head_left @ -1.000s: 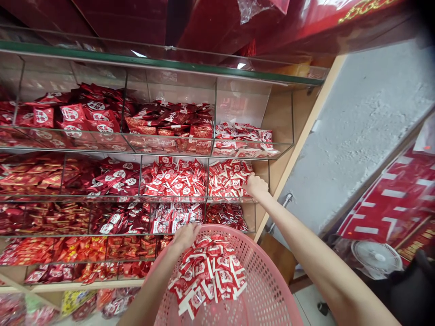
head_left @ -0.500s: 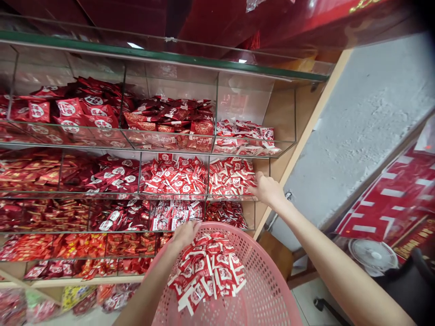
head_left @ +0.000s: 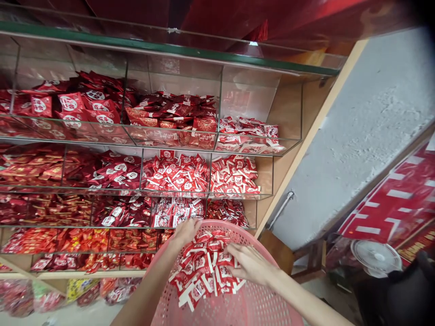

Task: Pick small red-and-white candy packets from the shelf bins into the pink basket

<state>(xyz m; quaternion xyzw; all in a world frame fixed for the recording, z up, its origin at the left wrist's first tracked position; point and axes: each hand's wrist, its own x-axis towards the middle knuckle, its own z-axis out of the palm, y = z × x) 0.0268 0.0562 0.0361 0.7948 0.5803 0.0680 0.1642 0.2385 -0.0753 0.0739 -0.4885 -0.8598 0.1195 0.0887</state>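
A pink perforated plastic basket (head_left: pixel 268 312) is tilted towards me below the shelves. My left hand (head_left: pixel 186 232) grips its far-left rim, fingers over the edge. Inside lies a heap of small red and white candy packets (head_left: pixel 200 262). Over the right side of that heap is my right hand (head_left: pixel 249 262), its fingers apart and their tips at the packets. No packet can be made out clearly between them. Just beyond the basket, a clear shelf compartment holds similar red and white packets (head_left: pixel 234 176).
Glass-fronted shelves with dividers hold red packets (head_left: pixel 71 106) in several rows. Bagged goods (head_left: pixel 49 294) lie beneath on the left. To the right are a grey wall (head_left: pixel 367 122), a white fan (head_left: pixel 375 256) and a black chair (head_left: pixel 397 290).
My right hand has moved from the shelf compartment down into the basket, onto the packets. My left hand keeps its hold on the rim. The view has shifted slightly.
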